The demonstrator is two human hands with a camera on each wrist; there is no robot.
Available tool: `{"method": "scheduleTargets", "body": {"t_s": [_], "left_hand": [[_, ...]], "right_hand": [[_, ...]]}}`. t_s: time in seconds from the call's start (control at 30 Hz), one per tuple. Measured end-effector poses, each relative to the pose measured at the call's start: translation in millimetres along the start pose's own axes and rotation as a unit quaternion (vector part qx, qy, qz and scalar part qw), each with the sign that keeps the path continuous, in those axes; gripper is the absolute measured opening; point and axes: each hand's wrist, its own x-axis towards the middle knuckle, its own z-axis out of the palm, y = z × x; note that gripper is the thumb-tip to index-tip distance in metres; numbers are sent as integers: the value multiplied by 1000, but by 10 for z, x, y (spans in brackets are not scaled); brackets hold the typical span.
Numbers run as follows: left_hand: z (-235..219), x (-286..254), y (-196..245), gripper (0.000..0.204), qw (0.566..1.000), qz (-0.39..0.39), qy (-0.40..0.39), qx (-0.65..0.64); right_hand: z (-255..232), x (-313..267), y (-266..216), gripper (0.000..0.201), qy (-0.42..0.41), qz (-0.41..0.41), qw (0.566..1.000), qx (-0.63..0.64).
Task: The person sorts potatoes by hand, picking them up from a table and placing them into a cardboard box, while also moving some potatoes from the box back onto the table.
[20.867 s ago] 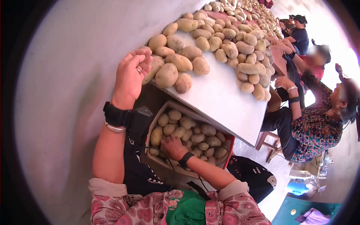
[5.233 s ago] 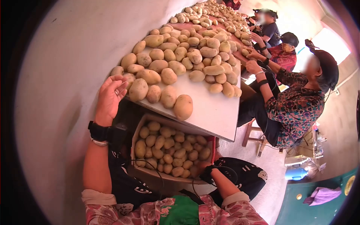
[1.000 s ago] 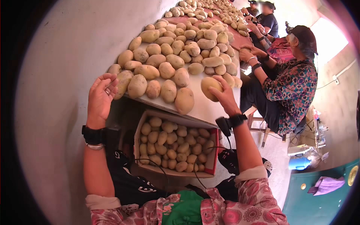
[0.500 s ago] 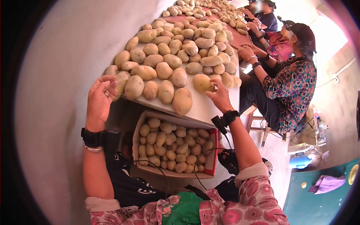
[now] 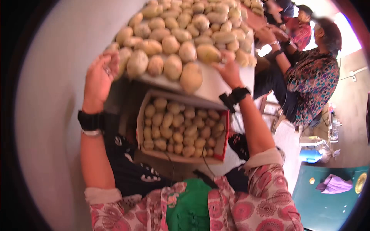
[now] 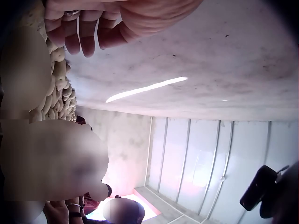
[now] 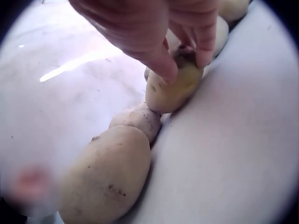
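My right hand (image 5: 230, 71) pinches the end of a yellowish potato (image 5: 208, 53) on the white table (image 5: 217, 82). In the right wrist view, thumb and fingertips grip this potato (image 7: 173, 91) around a dark spot, and it sits in line with a larger pale potato (image 7: 110, 175) and others. My left hand (image 5: 98, 77) is raised at the table's left corner beside the potatoes, fingers loosely bent and holding nothing. The left wrist view shows the same hand (image 6: 121, 23) with fingers hanging in front of the wall. A big potato (image 5: 191, 77) lies at the table's near edge.
Below the table edge, a cardboard carton (image 5: 181, 157) with a red end holds many smaller potatoes. A wall (image 5: 58, 96) runs close on the left. Several people sit along the right side, the nearest in a patterned shirt (image 5: 308, 84). Cables hang over the carton.
Earlier my right hand was in the carton, then held the potato above the table. The potato is now down beside the front row. My left hand has stayed by the table corner.
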Motion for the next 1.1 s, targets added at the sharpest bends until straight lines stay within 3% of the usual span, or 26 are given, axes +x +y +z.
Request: {"method": "scheduleTargets", "body": {"t_s": [0.07,0.17,0.23,0.3,0.37,0.43,0.5,0.53,0.67,0.8,1.03,1.1], "left_hand": [[58,45,75,19,1000,-12,15,9],[73,110,196,20,999,-4,34,10],[53,132,200,24,1000,-10,25,-7],[108,107,197,25,1000,-11,25,-2],[148,82,199,25,999,-7,29,9],[117,96,153,25,1000,-8,20,8],[97,80,157,24,1000,-6,11,9],[126,68,150,24,1000,-7,13,9],[157,37,151,22,1000,-4,14,6],[109,33,183,21,1000,1,16,3],[113,-1,200,19,998,12,58,6],[134,-9,216,19,998,16,59,9]], "right_hand": [[-159,6,-89,51,-43,99,990,89],[-464,-153,-397,33,-79,169,972,146],[-611,-346,-494,22,-167,210,925,269],[-737,-591,-645,14,-228,226,897,303],[-738,-865,-735,12,-261,267,844,386],[-602,-1119,-824,11,-293,288,821,397],[-298,-1420,-785,14,-321,265,827,377],[-111,-1564,-738,20,-334,238,853,322],[415,-1715,-1011,35,-418,179,873,176],[1032,-1825,-1102,46,-380,53,916,117],[1552,-1789,-1101,43,-356,-52,930,-70],[1598,-1748,-1129,39,-395,-52,909,-123]]}}
